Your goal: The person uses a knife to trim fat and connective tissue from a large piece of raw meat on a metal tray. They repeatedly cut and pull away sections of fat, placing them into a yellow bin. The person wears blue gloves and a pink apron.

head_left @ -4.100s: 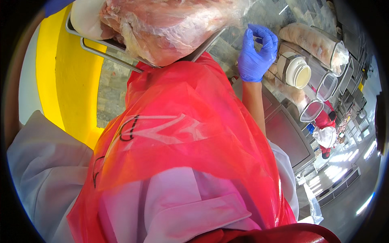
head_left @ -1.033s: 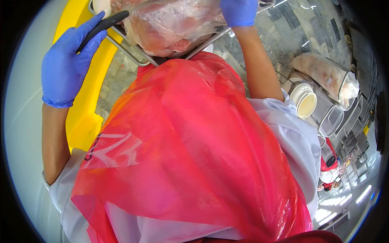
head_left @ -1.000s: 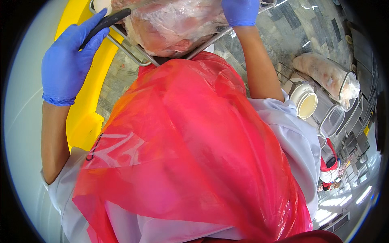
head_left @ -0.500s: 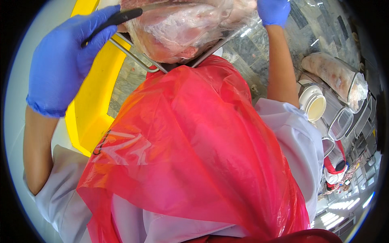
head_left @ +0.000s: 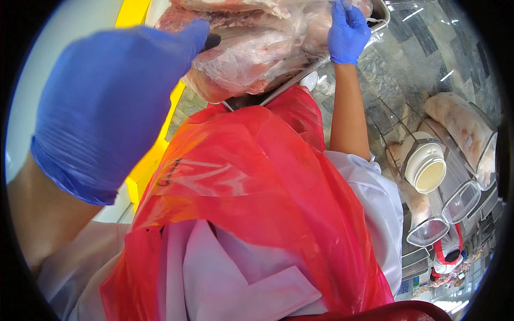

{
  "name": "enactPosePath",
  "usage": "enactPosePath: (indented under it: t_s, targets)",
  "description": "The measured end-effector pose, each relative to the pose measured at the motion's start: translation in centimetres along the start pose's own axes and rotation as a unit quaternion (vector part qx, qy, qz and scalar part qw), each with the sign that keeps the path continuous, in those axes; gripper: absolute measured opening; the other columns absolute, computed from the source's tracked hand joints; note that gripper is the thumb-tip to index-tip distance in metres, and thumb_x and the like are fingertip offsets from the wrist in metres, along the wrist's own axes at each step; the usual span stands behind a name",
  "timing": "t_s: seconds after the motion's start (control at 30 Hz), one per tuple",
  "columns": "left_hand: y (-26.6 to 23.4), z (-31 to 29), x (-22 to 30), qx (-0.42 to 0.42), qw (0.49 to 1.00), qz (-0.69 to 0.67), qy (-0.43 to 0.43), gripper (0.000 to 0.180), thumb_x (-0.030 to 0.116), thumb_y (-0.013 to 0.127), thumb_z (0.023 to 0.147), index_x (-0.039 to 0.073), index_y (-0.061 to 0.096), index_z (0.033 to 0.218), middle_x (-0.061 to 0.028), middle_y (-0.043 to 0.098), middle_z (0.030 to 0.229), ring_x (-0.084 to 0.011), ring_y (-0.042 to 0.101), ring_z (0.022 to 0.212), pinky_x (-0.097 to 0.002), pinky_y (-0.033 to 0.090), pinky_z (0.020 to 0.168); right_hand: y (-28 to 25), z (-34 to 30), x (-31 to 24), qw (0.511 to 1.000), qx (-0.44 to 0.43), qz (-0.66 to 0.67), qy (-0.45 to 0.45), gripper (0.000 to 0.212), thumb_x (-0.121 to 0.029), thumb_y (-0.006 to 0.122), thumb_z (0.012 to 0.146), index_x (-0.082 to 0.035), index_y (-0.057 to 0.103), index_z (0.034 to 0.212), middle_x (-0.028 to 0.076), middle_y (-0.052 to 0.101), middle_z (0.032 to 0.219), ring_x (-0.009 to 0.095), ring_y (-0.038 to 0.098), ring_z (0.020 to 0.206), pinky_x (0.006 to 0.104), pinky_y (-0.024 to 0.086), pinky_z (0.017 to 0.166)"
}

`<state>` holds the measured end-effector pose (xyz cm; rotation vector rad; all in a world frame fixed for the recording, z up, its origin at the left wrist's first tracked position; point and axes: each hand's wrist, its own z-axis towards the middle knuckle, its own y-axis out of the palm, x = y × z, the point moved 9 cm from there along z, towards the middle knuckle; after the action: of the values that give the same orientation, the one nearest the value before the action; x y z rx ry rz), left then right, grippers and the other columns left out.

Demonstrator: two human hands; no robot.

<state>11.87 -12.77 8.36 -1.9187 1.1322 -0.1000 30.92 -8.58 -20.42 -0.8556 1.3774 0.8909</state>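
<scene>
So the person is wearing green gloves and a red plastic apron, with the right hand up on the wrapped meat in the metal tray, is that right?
Not quite: the gloves are blue, not green. The head view shows blue on both the left hand and the right hand. The rest holds: a red plastic apron, and the right hand up on the wrapped meat in the metal tray.

**Wrapped meat and clear tubs**

A big clear plastic bag (head_left: 257, 59) of pale pink meat fills the top centre, lying on a metal tray (head_left: 300, 77). The film is crinkled and shiny, red showing through along its lower edge. The right hand (head_left: 348, 32), in a blue glove, pinches the film at the bag's top right corner.

At the right edge stand clear plastic tubs (head_left: 455, 198), side by side, with pale meat in them. A white round screw lid (head_left: 425, 166) sits among them. No labels, signs or screens can be made out.
</scene>
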Motion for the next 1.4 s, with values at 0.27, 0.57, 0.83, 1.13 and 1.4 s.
enactPosePath:
  t_s: [0.27, 0.57, 0.83, 1.13, 1.4]
  targets:
    - [2.1, 2.7, 2.9, 0.054, 0.998, -0.034, -0.002, 0.058, 0.016, 0.066, 0.095, 0.027, 0.053, 0.150, -0.0082, 0.062, 0.081, -0.0240, 0.066, 0.063, -0.0355, 0.053, 0.055, -3.1, 1.5, 1.9, 0.996, 0.069, -0.025, -0.045, 0.018, -0.011, 0.064, 0.100, 0.003, 0.074, 0.107, 0.006, 0.070, 0.096, 0.014, 0.062, 0.090, 0.0301, 0.050, 0.083]
    - [7.4, -1.6, 2.9, 0.064, 0.981, -0.132, -0.127, 0.069, 0.021, 0.068, 0.095, 0.043, 0.044, 0.155, -0.0072, 0.059, 0.081, -0.0234, 0.062, 0.057, -0.0361, 0.051, 0.049, -5.7, -1.8, 3.1, 0.998, 0.021, -0.038, 0.041, 0.022, -0.007, 0.068, 0.097, 0.006, 0.076, 0.114, 0.009, 0.077, 0.102, 0.011, 0.068, 0.093, 0.0263, 0.053, 0.088]
    - [13.3, -2.2, 5.6, 0.126, 0.950, -0.237, -0.160, 0.066, 0.025, 0.067, 0.096, 0.044, 0.044, 0.154, -0.0071, 0.061, 0.092, -0.0250, 0.064, 0.064, -0.0366, 0.054, 0.055, -6.6, -9.4, 9.8, 0.966, 0.193, -0.143, 0.092, 0.026, -0.017, 0.060, 0.100, 0.007, 0.067, 0.091, 0.009, 0.066, 0.076, 0.016, 0.055, 0.071, 0.0358, 0.046, 0.069]
    - [11.8, -5.8, -0.8, 0.148, 0.917, -0.321, -0.184, 0.059, 0.019, 0.064, 0.098, 0.041, 0.050, 0.151, -0.0089, 0.060, 0.085, -0.0297, 0.064, 0.069, -0.0421, 0.054, 0.064, 3.1, -12.4, 10.9, 0.952, 0.208, 0.010, 0.224, 0.044, -0.025, 0.042, 0.109, 0.012, 0.049, 0.133, 0.028, 0.055, 0.135, 0.034, 0.054, 0.119, 0.0411, 0.042, 0.107]
    - [12.9, -5.8, -2.1, 0.161, 0.935, -0.275, -0.153, 0.053, 0.024, 0.063, 0.100, 0.039, 0.052, 0.150, -0.0102, 0.060, 0.083, -0.0312, 0.063, 0.069, -0.0425, 0.052, 0.064, 7.3, -13.9, 8.8, 0.933, 0.209, 0.071, 0.285, 0.059, -0.029, 0.037, 0.113, 0.011, 0.026, 0.156, 0.029, 0.034, 0.160, 0.035, 0.041, 0.144, 0.0381, 0.030, 0.122]
